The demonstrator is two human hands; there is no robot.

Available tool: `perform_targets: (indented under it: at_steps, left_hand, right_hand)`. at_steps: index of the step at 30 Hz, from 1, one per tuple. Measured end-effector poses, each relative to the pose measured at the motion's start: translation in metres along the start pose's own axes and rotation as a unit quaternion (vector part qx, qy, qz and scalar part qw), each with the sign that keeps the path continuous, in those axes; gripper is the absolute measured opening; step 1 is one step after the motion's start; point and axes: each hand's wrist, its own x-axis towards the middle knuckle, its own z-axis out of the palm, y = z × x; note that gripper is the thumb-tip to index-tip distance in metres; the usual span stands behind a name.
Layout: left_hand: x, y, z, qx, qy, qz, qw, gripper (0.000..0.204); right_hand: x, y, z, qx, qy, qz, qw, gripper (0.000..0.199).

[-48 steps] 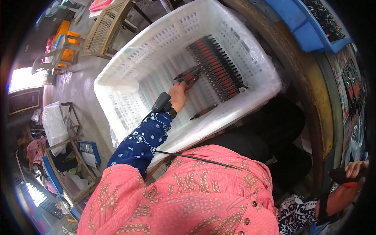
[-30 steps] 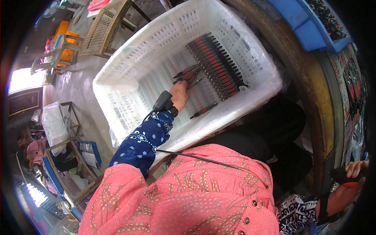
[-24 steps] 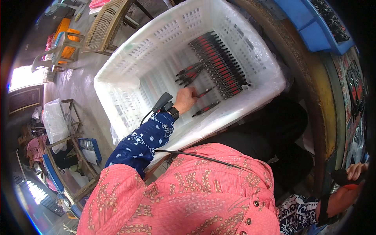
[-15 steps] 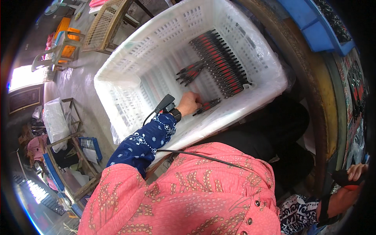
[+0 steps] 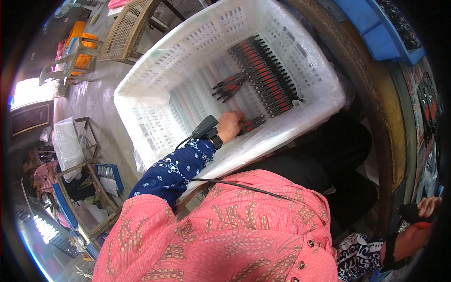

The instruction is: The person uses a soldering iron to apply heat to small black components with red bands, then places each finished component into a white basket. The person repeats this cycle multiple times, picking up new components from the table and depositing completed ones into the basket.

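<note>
Inside a white plastic crate (image 5: 141,75) lined with clear film, my left hand (image 5: 230,126) is closed at the near side. Its bent fingers meet the left end of a small bundle of slim black-and-red parts (image 5: 254,124); the fingertips are partly hidden. A long, neat row of the same parts (image 5: 268,77) lies along the crate's right side. A loose, fanned bunch (image 5: 229,88) lies left of that row. At the lower right rim of the view, my right hand (image 5: 428,207) has its fingers curled; what they hold, if anything, cannot be made out.
A curved table edge (image 5: 376,94) runs down the right, with a blue bin (image 5: 376,28) of dark pieces on it. More black-and-red parts (image 5: 427,110) lie on the tabletop. To the left stand a plastic chair (image 5: 70,63), a mesh-topped frame (image 5: 123,33) and a wooden rack (image 5: 89,202).
My left hand has shifted slightly right and up along the near side of the crate, covering more of the small bundle's left end. The right hand has hardly moved.
</note>
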Motion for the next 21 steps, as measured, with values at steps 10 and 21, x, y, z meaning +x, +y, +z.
perform_targets:
  at_steps: [10,21]
  left_hand:
    - [0.015,-0.008,-0.012,-0.040,0.053,-0.092,0.994,0.010]
    - [0.049,-0.007,-0.046,0.040,0.122,-0.049,0.991,0.022]
  right_hand:
    - [0.001,0.002,0.003,0.140,0.031,0.075,0.987,0.040]
    - [0.001,0.012,0.001,0.253,0.035,0.096,0.962,0.041]
